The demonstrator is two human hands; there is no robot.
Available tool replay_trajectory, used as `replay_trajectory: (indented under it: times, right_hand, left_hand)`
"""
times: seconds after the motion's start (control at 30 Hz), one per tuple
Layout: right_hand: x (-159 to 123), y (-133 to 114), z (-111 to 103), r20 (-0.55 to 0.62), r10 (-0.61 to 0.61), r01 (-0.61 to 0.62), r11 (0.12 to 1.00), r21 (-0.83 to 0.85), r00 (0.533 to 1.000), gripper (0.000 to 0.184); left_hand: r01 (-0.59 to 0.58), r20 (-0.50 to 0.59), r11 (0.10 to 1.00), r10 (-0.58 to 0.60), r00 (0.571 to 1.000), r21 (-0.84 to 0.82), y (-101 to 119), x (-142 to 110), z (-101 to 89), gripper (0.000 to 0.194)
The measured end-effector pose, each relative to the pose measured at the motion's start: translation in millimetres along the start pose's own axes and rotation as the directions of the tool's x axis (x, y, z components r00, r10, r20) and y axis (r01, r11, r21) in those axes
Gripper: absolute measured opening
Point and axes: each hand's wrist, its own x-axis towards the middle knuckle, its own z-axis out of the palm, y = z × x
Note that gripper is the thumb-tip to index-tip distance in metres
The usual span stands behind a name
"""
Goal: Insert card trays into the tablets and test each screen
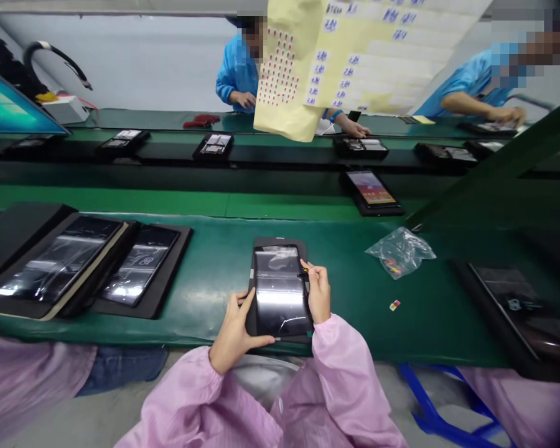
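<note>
A dark tablet [280,292] with a glossy screen lies in a black foam tray [276,242] near the front edge of the green bench. My left hand [233,333] grips the tablet's lower left corner, thumb on the screen edge. My right hand [318,291] is closed at the tablet's right edge, fingertips pinched on something small I cannot make out. Both arms wear pink sleeves.
Stacked trays with tablets [70,261] lie to the left, another tray [518,311] at the right. A plastic bag [400,250] and a small card [394,305] lie right of me. A lit tablet [372,190] rides the belt. Co-workers in blue work opposite; a yellow label sheet [354,56] hangs overhead.
</note>
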Motion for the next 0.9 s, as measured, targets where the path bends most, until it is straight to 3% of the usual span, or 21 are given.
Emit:
replay_trajectory:
  times: [0.13, 0.23, 0.33, 0.5, 0.63, 0.8, 0.9]
  right_hand:
    - [-4, -2, -6, 0.049, 0.013, -0.014, 1.0, 0.018, 0.999, 0.032]
    - [-8, -4, -9, 0.052, 0.027, -0.03, 0.999, 0.045, 0.998, 0.031]
    - [-6, -5, -10, 0.021, 0.036, -0.037, 0.997, 0.064, 0.999, 0.032]
    - [7, -6, -3, 0.03, 0.05, -0.053, 0.994, 0.099, 0.998, 0.033]
    - [12, -8, 0, 0.058, 0.082, -0.09, 0.983, 0.16, 0.995, 0.031]
    - [11, -7, -3, 0.063, 0.108, -0.121, 0.962, 0.243, 0.992, 0.026]
    - [9, -13, -2, 0.046, 0.116, -0.124, 0.952, 0.281, 0.992, 0.025]
  left_hand:
    - [-0.009, -0.013, 1.0, 0.009, 1.0, 0.008, -2, -13, 6.5, 0.107]
    - [-0.032, -0.006, 0.997, 0.033, 0.999, 0.071, 0, -3, -1.8, 0.108]
    - [-0.042, -0.066, 0.989, 0.052, 0.996, 0.139, 7, 32, -14.1, 0.111]
    - [-0.017, -0.18, 0.988, 0.045, 0.983, 0.154, 21, 101, -11.2, 0.072]
    - [0.036, -0.262, 0.997, -0.019, 0.965, 0.061, 26, 113, 3.1, 0.062]
    - [0.191, -0.371, 0.963, -0.25, 0.894, -0.189, 34, 112, 8.4, 0.051]
    - [0.232, -0.345, 0.894, -0.372, 0.862, -0.383, 45, 113, 5.5, 0.047]
